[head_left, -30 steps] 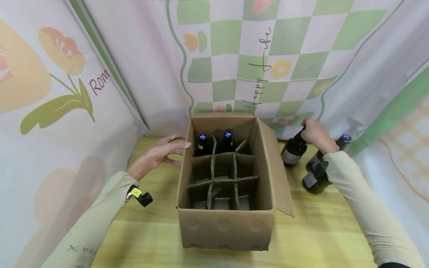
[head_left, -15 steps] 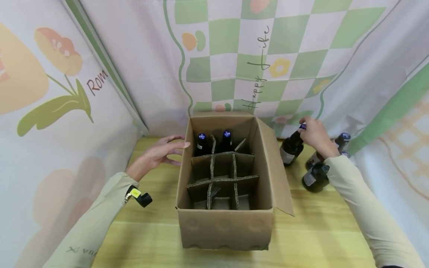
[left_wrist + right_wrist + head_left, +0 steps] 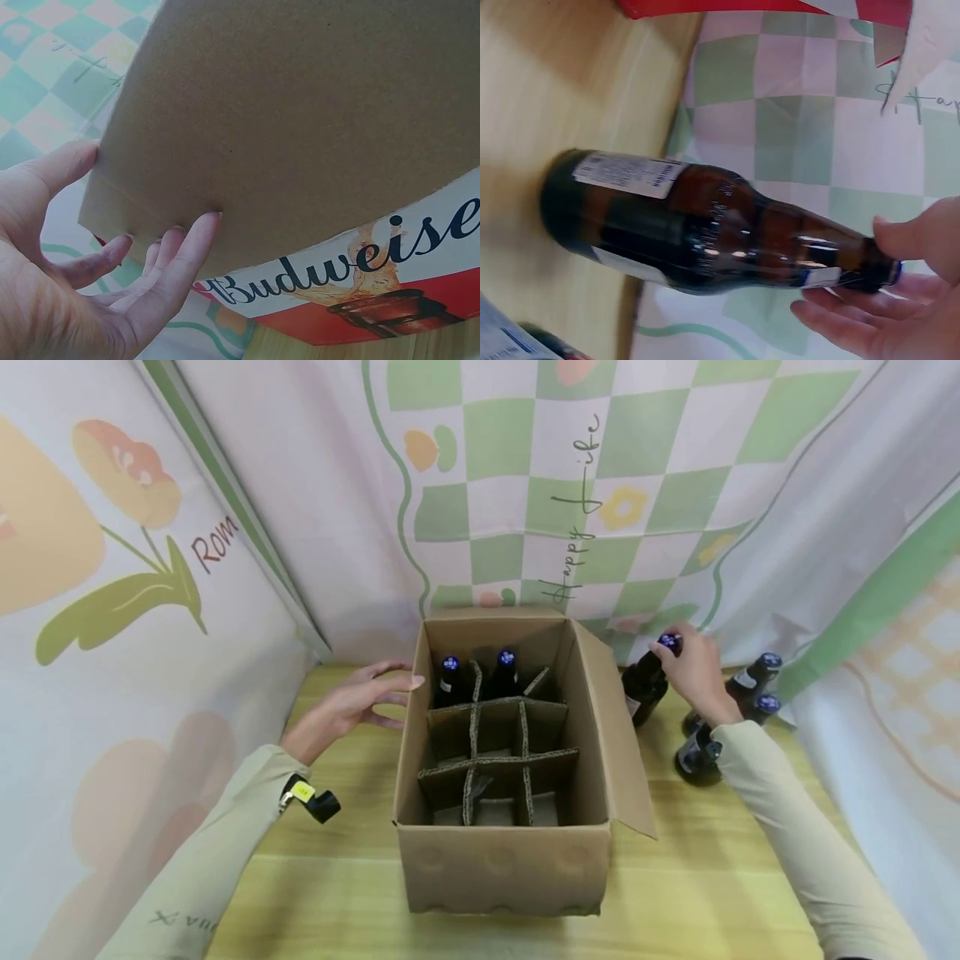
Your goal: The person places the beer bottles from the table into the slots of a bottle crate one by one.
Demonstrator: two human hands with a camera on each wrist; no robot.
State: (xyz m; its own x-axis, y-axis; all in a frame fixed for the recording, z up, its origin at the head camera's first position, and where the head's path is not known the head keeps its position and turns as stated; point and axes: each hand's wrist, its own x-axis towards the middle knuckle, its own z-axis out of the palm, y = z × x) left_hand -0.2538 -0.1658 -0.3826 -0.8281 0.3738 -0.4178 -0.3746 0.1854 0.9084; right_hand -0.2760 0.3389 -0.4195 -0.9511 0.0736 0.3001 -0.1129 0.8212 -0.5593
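A brown beer bottle (image 3: 643, 689) stands right of an open cardboard box (image 3: 498, 868). My right hand (image 3: 696, 672) pinches it near the cap between thumb and fingers. The right wrist view shows this bottle (image 3: 712, 225) full length, with pale labels. My left hand (image 3: 356, 700) is at the box's left side, thumb at the top edge, fingers spread and mostly straight. In the left wrist view, that hand (image 3: 127, 300) has fingertips against the brown cardboard. Two blue-capped bottles, a left one (image 3: 450, 683) and a middle one (image 3: 506, 678), occupy the box's back row.
Cardboard dividers (image 3: 498, 703) split the box into several cells. Its right flap (image 3: 626, 777) leans outward toward the held bottle. Two more bottles, a rear one (image 3: 750, 682) and a front one (image 3: 696, 760), stand on the wooden table (image 3: 697, 877). A patterned curtain (image 3: 502, 510) hangs behind.
My right hand and the bottle it holds have shifted slightly left, toward the box, uncovering more of the bottles behind the forearm. My left hand stays at the box side.
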